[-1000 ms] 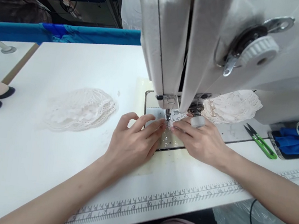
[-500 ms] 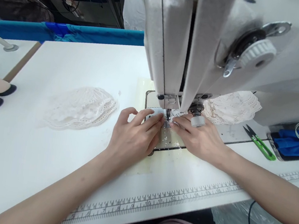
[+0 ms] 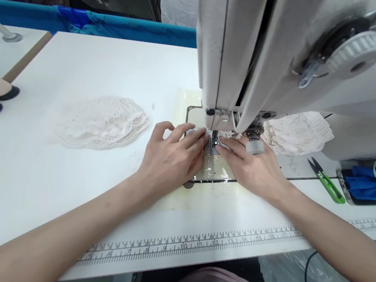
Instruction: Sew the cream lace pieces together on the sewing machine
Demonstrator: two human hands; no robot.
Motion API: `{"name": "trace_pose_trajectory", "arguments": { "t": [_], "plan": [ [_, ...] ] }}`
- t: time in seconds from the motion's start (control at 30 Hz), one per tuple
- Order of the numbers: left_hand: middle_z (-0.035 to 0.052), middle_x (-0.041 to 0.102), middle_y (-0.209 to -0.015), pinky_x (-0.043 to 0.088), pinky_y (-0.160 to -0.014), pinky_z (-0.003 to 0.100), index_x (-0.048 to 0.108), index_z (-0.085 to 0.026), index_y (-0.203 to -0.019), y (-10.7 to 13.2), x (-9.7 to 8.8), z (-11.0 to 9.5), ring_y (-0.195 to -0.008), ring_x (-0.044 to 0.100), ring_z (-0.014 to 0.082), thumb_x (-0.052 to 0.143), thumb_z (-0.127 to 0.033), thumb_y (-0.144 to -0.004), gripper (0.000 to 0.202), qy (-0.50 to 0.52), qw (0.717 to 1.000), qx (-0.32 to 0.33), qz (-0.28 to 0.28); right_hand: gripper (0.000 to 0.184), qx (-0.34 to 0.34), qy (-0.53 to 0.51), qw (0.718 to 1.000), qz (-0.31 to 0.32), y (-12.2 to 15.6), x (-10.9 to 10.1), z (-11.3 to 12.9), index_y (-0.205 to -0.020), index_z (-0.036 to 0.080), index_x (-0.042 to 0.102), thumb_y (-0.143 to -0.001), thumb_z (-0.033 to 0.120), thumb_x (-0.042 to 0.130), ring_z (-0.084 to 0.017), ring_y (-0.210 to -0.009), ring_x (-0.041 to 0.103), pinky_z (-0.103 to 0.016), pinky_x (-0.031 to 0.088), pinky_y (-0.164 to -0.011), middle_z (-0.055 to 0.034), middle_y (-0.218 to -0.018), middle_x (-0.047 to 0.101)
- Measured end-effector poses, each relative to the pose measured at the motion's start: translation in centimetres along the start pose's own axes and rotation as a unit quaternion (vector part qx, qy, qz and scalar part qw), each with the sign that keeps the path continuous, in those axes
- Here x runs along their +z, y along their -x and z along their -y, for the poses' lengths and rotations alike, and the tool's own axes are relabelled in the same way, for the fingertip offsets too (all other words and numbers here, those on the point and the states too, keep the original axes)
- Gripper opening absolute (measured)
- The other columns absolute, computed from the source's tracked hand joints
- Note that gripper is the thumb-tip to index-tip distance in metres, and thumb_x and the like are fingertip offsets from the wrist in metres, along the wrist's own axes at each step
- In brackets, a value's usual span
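White lace pc [image 3: 226, 134] is lying at presser ft [image 3: 214, 139], visible part running L–R; ends hidden, can't tell which way it's pointing. L hand [image 3: 171, 157] is resting just left of ft, fingers half-bent; R hand [image 3: 256, 167] is touching lace right of ft, fingers bunched. Pinch: can't tell, either hand.

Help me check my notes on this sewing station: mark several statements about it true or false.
1. The left hand and right hand are beside the presser foot. True.
2. The thread snips lie left of the left hand. False: the green thread snips lie right of the right hand.
3. A pale lace pile lies left of the left hand. True.
4. The ruler scale runs along the table's far edge. False: the ruler scale follows the near edge.
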State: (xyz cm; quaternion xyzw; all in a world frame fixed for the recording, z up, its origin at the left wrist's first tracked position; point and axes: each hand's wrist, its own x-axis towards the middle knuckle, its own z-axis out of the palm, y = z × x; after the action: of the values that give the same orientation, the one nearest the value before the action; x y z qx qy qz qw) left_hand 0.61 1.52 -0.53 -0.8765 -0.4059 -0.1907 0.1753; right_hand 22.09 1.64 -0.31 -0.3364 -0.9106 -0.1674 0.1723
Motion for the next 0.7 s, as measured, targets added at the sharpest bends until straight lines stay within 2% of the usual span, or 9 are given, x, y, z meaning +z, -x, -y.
{"name": "trace_pose_trajectory", "arguments": {
  "t": [0.27, 0.37, 0.4, 0.43, 0.5, 0.53, 0.6, 0.63, 0.7],
  "plan": [
    [0.0035, 0.070, -0.114, 0.041, -0.081, 0.041, 0.059, -0.017, -0.118, 0.3, -0.4, 0.0, -0.103, 0.063, 0.0231, 0.055, -0.025, -0.091, 0.029, 0.025, 0.999, 0.008, -0.018, 0.028, 0.032, -0.055, 0.998, 0.024, 0.1, 0.2, 0.2, -0.102, 0.012, 0.070, -0.088, 0.007, 0.047, -0.025, -0.099, 0.061, -0.036, 0.052, -0.070, -0.0101, -0.105, 0.071],
    [0.0037, 0.071, -0.109, 0.044, -0.076, 0.037, 0.059, -0.017, -0.118, 0.5, -0.5, -0.3, -0.098, 0.064, 0.0210, 0.059, -0.026, -0.089, 0.031, 0.072, 0.996, 0.028, -0.033, 0.028, 0.103, -0.181, 0.977, 0.038, 0.0, -0.2, 0.2, -0.097, 0.015, 0.071, -0.088, 0.005, 0.047, -0.021, -0.086, 0.064, -0.033, 0.052, -0.062, -0.0083, -0.099, 0.072],
    [0.0040, 0.071, -0.109, 0.044, -0.075, 0.036, 0.058, -0.018, -0.119, 0.5, -0.5, -0.4, -0.098, 0.064, 0.0206, 0.060, -0.026, -0.088, 0.032, 0.097, 0.994, 0.031, -0.033, 0.025, 0.129, -0.276, 0.952, 0.043, 0.0, -0.5, 0.2, -0.095, 0.016, 0.072, -0.088, 0.007, 0.049, -0.019, -0.082, 0.065, -0.032, 0.052, -0.062, -0.0067, -0.096, 0.072],
    [0.0043, 0.070, -0.110, 0.045, -0.075, 0.035, 0.060, -0.020, -0.117, 0.5, -0.6, -0.5, -0.098, 0.064, 0.0205, 0.060, -0.024, -0.088, 0.030, 0.131, 0.991, 0.027, -0.029, 0.020, 0.155, -0.389, 0.907, 0.054, -0.1, -0.9, 0.2, -0.093, 0.018, 0.072, -0.088, 0.012, 0.054, -0.017, -0.079, 0.066, -0.030, 0.053, -0.063, -0.0048, -0.092, 0.072],
    [0.0047, 0.068, -0.113, 0.045, -0.082, 0.036, 0.065, -0.023, -0.104, 0.4, -1.0, -0.4, -0.103, 0.061, 0.0209, 0.059, -0.024, -0.087, 0.018, 0.243, 0.970, 0.002, -0.006, 0.009, 0.201, -0.608, 0.764, 0.077, -0.3, -1.6, 0.2, -0.090, 0.021, 0.073, -0.083, 0.023, 0.066, -0.014, -0.075, 0.067, -0.028, 0.055, -0.066, -0.0008, -0.084, 0.072],
    [0.0048, 0.066, -0.115, 0.046, -0.086, 0.037, 0.066, -0.023, -0.096, 0.4, -1.3, -0.3, -0.106, 0.060, 0.0209, 0.058, -0.024, -0.088, 0.011, 0.322, 0.946, -0.021, 0.015, 0.009, 0.224, -0.687, 0.686, 0.082, -0.3, -1.8, 0.1, -0.088, 0.022, 0.073, -0.079, 0.026, 0.071, -0.013, -0.074, 0.067, -0.026, 0.055, -0.067, 0.0009, -0.081, 0.071],
    [0.0046, 0.064, -0.115, 0.048, -0.086, 0.036, 0.062, -0.022, -0.085, 0.3, -2.0, 0.2, -0.104, 0.060, 0.0196, 0.055, -0.028, -0.089, 0.010, 0.494, 0.862, -0.095, 0.066, 0.013, 0.268, -0.774, 0.569, 0.074, -0.4, -2.1, -0.1, -0.086, 0.024, 0.073, -0.074, 0.026, 0.076, -0.010, -0.071, 0.066, -0.023, 0.054, -0.066, 0.0030, -0.080, 0.071],
    [0.0042, 0.064, -0.111, 0.051, -0.081, 0.034, 0.059, -0.022, -0.084, 0.2, -2.4, 0.5, -0.098, 0.062, 0.0181, 0.054, -0.031, -0.090, 0.012, 0.568, 0.807, -0.137, 0.089, 0.015, 0.283, -0.793, 0.535, 0.068, -0.5, -2.1, -0.1, -0.086, 0.024, 0.072, -0.072, 0.025, 0.078, -0.009, -0.071, 0.066, -0.022, 0.053, -0.066, 0.0036, -0.081, 0.071],
    [0.0017, 0.063, -0.096, 0.051, -0.065, 0.026, 0.054, -0.022, -0.086, 0.1, -3.3, 1.1, -0.081, 0.063, 0.0137, 0.053, -0.036, -0.091, 0.015, 0.655, 0.716, -0.210, 0.119, 0.019, 0.293, -0.810, 0.501, 0.079, -0.5, -1.9, -0.2, -0.090, 0.025, 0.072, -0.072, 0.023, 0.078, -0.008, -0.076, 0.066, -0.023, 0.053, -0.071, 0.0033, -0.084, 0.071]
  ]
}}
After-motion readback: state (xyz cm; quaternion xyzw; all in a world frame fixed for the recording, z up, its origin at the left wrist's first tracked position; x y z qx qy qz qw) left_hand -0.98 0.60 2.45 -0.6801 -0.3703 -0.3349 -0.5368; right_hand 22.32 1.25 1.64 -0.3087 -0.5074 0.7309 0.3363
